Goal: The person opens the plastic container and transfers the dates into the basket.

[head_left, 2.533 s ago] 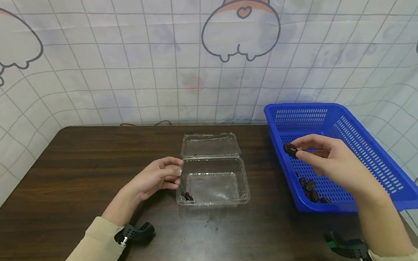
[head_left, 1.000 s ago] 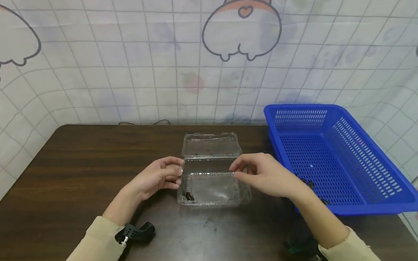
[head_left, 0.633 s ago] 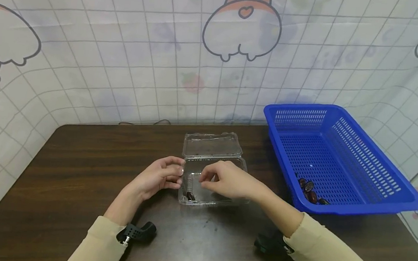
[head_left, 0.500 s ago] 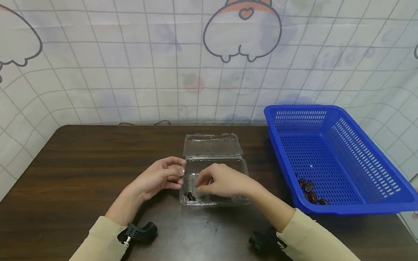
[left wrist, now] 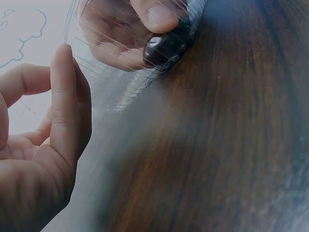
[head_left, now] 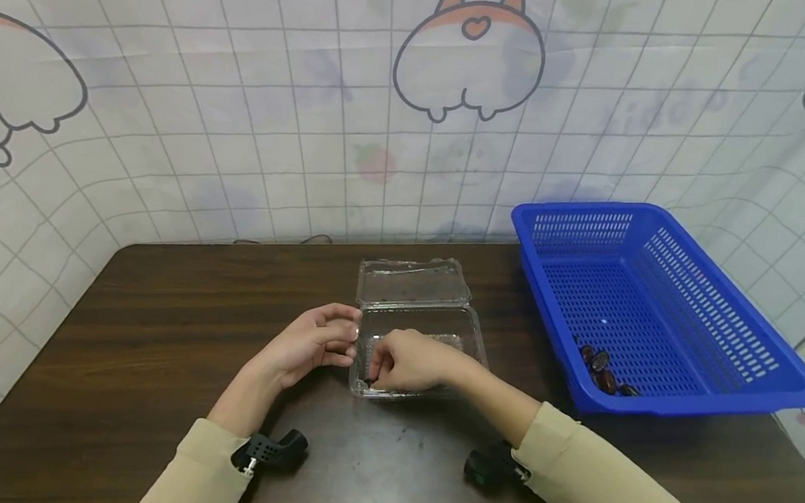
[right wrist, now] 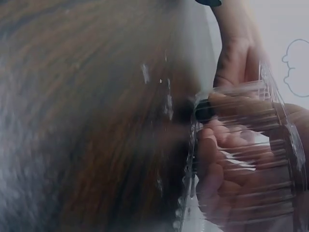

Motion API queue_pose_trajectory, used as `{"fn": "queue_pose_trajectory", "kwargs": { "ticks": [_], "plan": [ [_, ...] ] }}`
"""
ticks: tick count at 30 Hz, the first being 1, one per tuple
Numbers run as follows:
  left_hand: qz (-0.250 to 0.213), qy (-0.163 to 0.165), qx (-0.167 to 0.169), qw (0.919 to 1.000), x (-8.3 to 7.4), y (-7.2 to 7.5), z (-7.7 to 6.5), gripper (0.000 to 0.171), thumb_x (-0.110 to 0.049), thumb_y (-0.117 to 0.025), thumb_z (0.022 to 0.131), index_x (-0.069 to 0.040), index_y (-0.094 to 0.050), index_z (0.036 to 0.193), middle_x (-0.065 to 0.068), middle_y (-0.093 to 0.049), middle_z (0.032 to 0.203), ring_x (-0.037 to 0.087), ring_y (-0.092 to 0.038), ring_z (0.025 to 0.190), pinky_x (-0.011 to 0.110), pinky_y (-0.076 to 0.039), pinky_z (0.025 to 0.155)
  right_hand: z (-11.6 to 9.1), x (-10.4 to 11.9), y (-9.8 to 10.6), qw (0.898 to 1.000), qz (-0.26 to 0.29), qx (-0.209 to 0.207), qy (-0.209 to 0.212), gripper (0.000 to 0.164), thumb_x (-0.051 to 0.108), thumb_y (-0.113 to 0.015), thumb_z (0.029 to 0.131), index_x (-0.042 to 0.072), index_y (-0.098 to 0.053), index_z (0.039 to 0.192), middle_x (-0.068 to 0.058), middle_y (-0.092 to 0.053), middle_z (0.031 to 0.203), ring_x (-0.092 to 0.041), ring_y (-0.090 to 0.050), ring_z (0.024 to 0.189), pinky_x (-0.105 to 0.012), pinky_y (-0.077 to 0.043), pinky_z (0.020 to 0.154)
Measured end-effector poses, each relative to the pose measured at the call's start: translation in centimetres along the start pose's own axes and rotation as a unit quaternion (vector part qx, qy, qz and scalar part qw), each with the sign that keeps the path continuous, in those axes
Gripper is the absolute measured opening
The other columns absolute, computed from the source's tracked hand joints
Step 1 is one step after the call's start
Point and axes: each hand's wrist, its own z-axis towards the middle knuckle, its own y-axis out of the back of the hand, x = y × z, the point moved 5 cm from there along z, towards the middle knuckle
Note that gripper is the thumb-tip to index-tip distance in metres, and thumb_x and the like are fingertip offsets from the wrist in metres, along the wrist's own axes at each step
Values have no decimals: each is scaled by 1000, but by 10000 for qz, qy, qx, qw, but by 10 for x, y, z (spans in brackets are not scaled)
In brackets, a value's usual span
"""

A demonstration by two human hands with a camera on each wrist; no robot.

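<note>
A clear plastic clamshell box (head_left: 439,320) stands on the table with its lid (head_left: 414,284) folded back. My left hand (head_left: 311,345) holds the box's left side, its thumb and fingers at the rim. Inside the box, my right hand (head_left: 410,362) reaches down to the near left corner. Seen through the clear wall in the left wrist view, its thumb and fingers pinch a dark, glossy date (left wrist: 161,47). The fingers mostly cover this corner in the head view, so I cannot tell how many dates lie there.
To the right stands a blue plastic basket (head_left: 719,409) with slotted walls. Several dates (head_left: 605,379) lie in its near left corner. The dark wooden table (head_left: 182,304) meets a wall covering with printed squares behind.
My right hand has carried a date left from the basket to the box, then lowered into the near left corner. My left hand has stayed at the box's left side.
</note>
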Motion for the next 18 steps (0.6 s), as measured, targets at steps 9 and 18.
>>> {"fn": "queue_pose_trajectory", "kwargs": {
  "ticks": [9, 18],
  "plan": [
    [110, -26, -22, 9999, -3, 0, 4, 43, -5, -60, 102, 7, -42, 139, 4, -62, 89, 15, -65, 75, 29, -61, 74, -16, 4, 18, 9986, 159, -500, 1, 11, 9, -77, 88, 11, -70, 96, 6, -68, 82, -11, -63, 72, -26, -52, 64],
    [165, -19, -55, 9998, 1, 3, 1, 48, -3, -60, 101, 8, -40, 143, 4, -61, 89, 15, -66, 76, 30, -61, 76, -72, 22, 54, 9899, 290, -1357, 295, 14, 16, -77, 93, 14, -70, 105, 7, -69, 91, -15, -65, 78, -31, -56, 66]
  ]
}}
